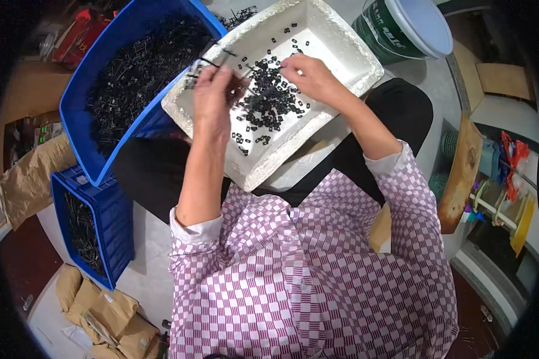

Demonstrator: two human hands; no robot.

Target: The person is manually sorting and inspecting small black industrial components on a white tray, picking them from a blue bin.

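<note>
A white foam box (pixel 287 140) rests tilted across my lap, with a heap of small black plastic pieces (pixel 269 102) in it. Over its left side, my left hand (pixel 212 99) is closed on thin black plastic strips (pixel 226 52), blurred by motion, that stick out past the fingers. My right hand (pixel 311 75) reaches in from the right above the heap. Its fingertips are pinched together at the heap's upper edge, and what lies between them is hidden.
On the left, a large blue bin (pixel 78 113) full of thin black plastic parts touches the foam box. A smaller blue crate (pixel 117 221) with similar parts stands below it. At upper right is a green and white bucket (pixel 386 33). Brown paper bags (pixel 111 317) lie at lower left.
</note>
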